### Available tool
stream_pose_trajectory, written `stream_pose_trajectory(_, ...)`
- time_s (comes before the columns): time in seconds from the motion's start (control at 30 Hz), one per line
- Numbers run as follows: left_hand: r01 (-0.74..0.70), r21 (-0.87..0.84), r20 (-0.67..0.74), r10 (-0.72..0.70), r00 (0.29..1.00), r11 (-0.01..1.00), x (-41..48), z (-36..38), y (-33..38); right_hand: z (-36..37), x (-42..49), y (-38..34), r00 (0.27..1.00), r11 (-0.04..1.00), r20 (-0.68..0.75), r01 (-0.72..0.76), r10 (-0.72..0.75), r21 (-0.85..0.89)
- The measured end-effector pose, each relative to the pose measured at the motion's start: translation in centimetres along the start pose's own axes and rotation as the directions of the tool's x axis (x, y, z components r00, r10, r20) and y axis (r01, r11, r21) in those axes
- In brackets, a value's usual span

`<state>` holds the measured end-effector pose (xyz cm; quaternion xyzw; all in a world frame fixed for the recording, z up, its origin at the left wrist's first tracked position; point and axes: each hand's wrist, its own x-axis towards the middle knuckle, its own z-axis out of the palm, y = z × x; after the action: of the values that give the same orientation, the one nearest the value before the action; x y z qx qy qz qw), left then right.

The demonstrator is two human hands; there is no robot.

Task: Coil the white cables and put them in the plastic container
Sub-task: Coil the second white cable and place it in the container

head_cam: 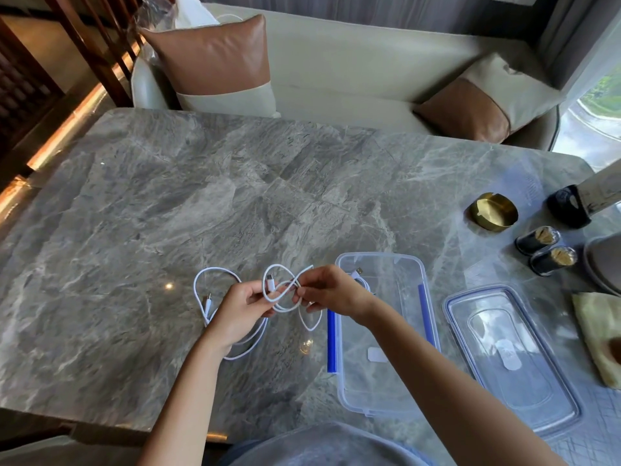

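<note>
A grey marbled surface (168,196) filled most of the view, its polish catching two small spots of light. Above its near middle, both hands held a white cable (280,299) clear of the stone. The left hand (240,309) pinched the gathered loops between thumb and fingers, and the right hand (331,290) pinched them from the other side, the two hands close together. One plug stood up inside the loops. A loose loop (205,284) of white cable lay on the surface under and left of the left hand; whether it belonged to the held cable could not be told.

Just right of the hands stood the clear container (376,381), open, with blue clips on its long sides. A plug end (359,271) showed in its far left corner. Its lid (510,358) lay flat to the right, beside it but apart.

Further right and farther off sat a brass ashtray (492,213), two small jars (537,240) close together, and a black holder (568,206). A yellowish cloth (598,331) lay at the right edge.

Beyond the far edge ran a pale sofa (336,68) with a brown-and-cream cushion (215,62) at the left and another (467,109) at the right. Grey curtains (369,8) hung behind it, dark wooden slats (100,45) stood at the far left, and a window (598,105) gave daylight at the right.
</note>
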<state>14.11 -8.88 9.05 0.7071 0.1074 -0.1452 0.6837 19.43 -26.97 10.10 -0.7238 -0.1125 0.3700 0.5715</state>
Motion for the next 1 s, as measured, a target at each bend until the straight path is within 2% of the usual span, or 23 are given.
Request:
stream_pose_trajectory(0.1,0.018,0.013,0.034,-0.018,0.999,1.0,-0.1,0.0,0.3,-0.4,0.0,-0.2,0.999,0.998,0.032,-0.027,0.025,0.057)
stream_pose_trajectory(0.17,0.021,0.055,0.04,-0.023,0.999,0.998,0.1,-0.2,0.7,-0.3,-0.1,0.0,0.999,0.986,0.023,-0.034,0.03,0.161)
stream_pose_trajectory(0.3,0.032,0.088,0.07,-0.038,0.997,0.996,0.4,-0.2,1.6,0.1,-0.3,0.8,0.994,0.882,0.013,-0.1,0.106,0.461)
stream_pose_trajectory(0.37,0.048,0.065,0.048,-0.051,0.998,0.997,0.4,0.2,1.5,-0.1,-0.3,1.0,0.991,0.844,0.004,-0.114,0.131,0.524)
stream_pose_trajectory(0.47,0.084,0.011,0.055,-0.085,0.995,0.996,0.1,0.8,1.3,-0.3,-0.6,0.9,0.992,0.896,0.01,-0.119,0.127,0.428)
stream_pose_trajectory(0.57,0.113,0.05,0.075,-0.117,0.99,0.992,0.1,0.9,1.3,-0.2,-0.7,0.7,0.991,0.935,-0.031,-0.113,0.131,0.336)
stream_pose_trajectory(0.77,0.105,0.114,0.045,-0.11,0.993,0.988,0.2,0.4,0.8,0.0,-0.5,0.6,0.988,0.951,-0.08,-0.103,0.131,0.292)
stream_pose_trajectory(0.83,0.05,0.211,-0.038,-0.043,0.998,0.976,0.1,0.3,0.8,-0.1,-0.4,0.6,0.986,0.954,-0.089,-0.114,0.144,0.279)
stream_pose_trajectory(0.9,-0.095,0.445,-0.148,0.178,0.973,0.89,0.0,0.1,1.0,-0.1,-0.2,0.6,0.982,0.955,-0.095,-0.132,0.162,0.266)
stream_pose_trajectory(0.97,-0.278,0.633,-0.094,0.428,0.899,0.722,-0.2,0.0,1.5,-0.1,0.0,0.6,0.979,0.954,-0.09,-0.152,0.18,0.258)
stream_pose_trajectory(1.0,-0.339,0.684,-0.029,0.488,0.872,0.646,-0.1,0.0,1.7,-0.1,0.0,0.6,0.979,0.954,-0.082,-0.159,0.185,0.252)
